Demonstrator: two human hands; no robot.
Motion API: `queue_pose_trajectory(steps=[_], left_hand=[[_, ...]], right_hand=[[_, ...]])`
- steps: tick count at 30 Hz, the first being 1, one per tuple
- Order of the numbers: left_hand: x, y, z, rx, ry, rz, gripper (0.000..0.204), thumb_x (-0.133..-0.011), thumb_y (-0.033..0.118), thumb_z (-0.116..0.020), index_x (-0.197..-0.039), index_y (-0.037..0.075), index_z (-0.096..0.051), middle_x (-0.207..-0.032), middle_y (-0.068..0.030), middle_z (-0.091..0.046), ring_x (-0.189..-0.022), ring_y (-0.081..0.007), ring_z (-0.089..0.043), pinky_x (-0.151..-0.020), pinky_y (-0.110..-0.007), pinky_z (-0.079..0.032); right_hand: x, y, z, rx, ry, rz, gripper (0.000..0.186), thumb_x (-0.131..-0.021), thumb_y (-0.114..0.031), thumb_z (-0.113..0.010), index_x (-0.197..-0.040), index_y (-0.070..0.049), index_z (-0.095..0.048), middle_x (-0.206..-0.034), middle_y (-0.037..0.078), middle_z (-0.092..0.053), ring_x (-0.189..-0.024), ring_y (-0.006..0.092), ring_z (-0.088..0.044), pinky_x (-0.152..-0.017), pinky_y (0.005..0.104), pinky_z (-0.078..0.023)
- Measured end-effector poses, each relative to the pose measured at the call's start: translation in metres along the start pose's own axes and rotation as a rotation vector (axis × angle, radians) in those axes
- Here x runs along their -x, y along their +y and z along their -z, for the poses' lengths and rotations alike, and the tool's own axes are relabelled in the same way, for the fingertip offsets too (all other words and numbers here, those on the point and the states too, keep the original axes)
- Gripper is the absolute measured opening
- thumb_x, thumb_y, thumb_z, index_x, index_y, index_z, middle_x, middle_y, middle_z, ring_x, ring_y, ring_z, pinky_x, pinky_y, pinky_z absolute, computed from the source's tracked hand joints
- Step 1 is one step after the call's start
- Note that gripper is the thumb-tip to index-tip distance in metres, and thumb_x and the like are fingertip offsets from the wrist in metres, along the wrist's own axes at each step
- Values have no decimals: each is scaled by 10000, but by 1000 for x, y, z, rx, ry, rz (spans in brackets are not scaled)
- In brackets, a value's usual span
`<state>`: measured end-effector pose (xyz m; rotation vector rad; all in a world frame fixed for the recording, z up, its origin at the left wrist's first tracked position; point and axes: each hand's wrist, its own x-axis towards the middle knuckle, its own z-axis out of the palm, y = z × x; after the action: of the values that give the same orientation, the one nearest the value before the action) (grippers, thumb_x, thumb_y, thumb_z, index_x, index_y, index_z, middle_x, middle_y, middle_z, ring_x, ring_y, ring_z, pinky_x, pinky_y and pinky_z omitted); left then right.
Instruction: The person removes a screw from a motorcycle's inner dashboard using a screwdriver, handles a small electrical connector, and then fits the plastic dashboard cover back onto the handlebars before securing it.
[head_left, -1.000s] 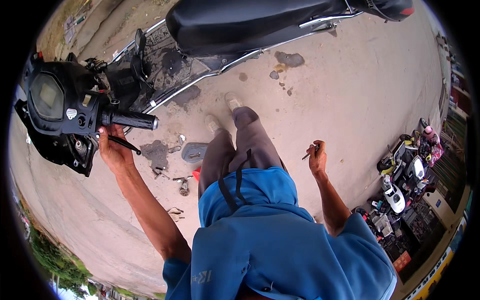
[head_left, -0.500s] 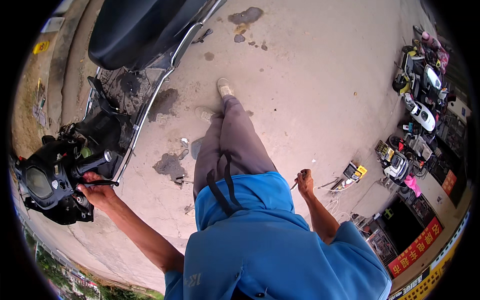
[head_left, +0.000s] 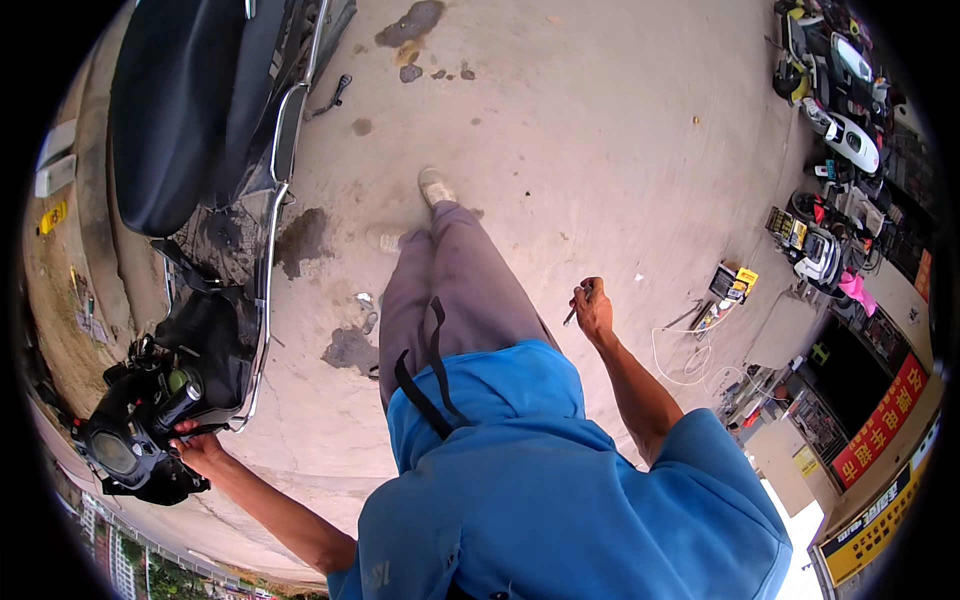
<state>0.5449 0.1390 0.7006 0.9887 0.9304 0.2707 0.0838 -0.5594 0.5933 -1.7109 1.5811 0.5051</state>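
On the left stands a black electric scooter [head_left: 165, 130], with its handlebar toward the lower left. My left hand [head_left: 202, 452] is closed at the brake lever [head_left: 228, 428], just below the handlebar grip [head_left: 180, 407]; some fingers are hidden behind the lever. My right hand [head_left: 593, 312] is held out at my right side, above the ground, with its fingers curled. A thin, dark metal tool [head_left: 570, 320] sticks out of it; its exact kind is too small to tell.
A chrome side rail [head_left: 268, 260] runs along the scooter. Right of me lie a yellow-and-black box [head_left: 738, 283] and a white looped cable [head_left: 660, 365]. Several parked scooters [head_left: 850, 145] line the far right, near a shopfront with a red banner [head_left: 882, 420]. Dark stains [head_left: 350, 347] mark the concrete.
The view has shifted, so the scooter sits lower in the picture. My left hand stays at the brake lever. My right hand, still holding the tool, appears slightly farther forward.
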Motion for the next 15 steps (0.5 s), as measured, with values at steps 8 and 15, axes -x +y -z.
queue_pose_trajectory(steps=[8, 15], left_hand=[[-44, 61, 27, -92, 36, 4, 427, -1003, 406, -425, -898, 11, -548, -766, -118, -562, -681, -263, -529, -593, -397, -446], [-41, 84, -3, -237, 23, 35, 548, -1025, 481, -312, -883, -5, -520, -756, -116, -539, -681, -262, -525, -577, -379, -420]], right_hand=[[-37, 30, -25, -36, -43, 16, 257, -947, -254, -509, -1063, -26, -509, -736, 116, -676, -656, 249, -685, -638, 378, -521], [-8, 67, -79, -365, -41, -265, 273, -971, -277, -526, -1069, -24, -495, -636, 74, -602, -553, 174, -613, -540, 332, -475]])
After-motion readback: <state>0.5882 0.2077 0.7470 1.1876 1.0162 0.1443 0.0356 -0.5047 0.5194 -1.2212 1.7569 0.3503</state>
